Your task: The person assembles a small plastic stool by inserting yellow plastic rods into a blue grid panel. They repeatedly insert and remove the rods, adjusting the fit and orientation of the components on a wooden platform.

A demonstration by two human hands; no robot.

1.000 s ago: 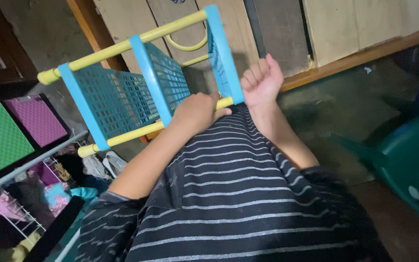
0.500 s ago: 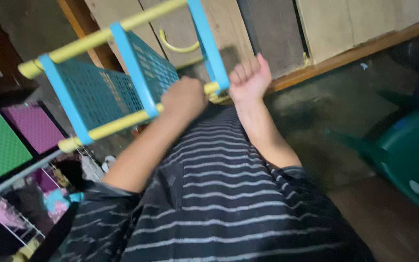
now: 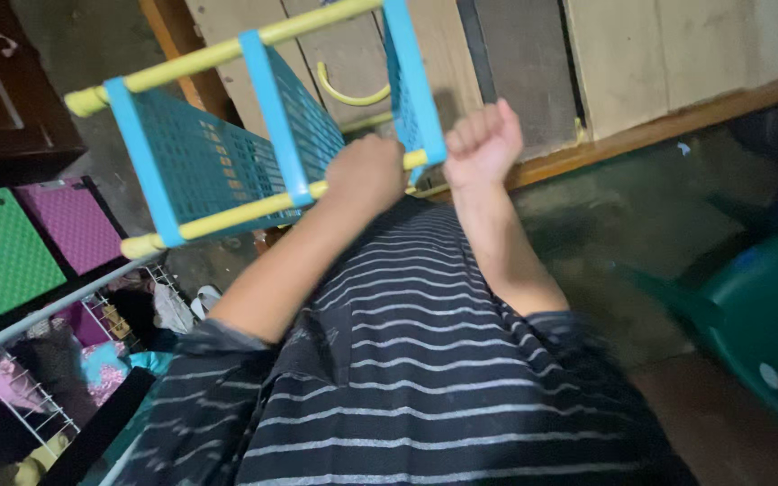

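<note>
A cluttered home storeroom: wooden plank wall, wire rack of clothes, bare floor.

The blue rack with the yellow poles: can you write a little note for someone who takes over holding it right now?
Left hand: closed around the lower yellow pole of the blue rack.
Right hand: closed in a fist at the same pole's end, beside the rack's blue end frame; what it grips is hidden.
The rack is held up, tilted, in front of the striped shirt. Its mesh shelves and upper yellow pole are fitted in.
A loose yellow curved piece lies by the wooden wall.
Whether every joint is seated cannot be told.
</note>
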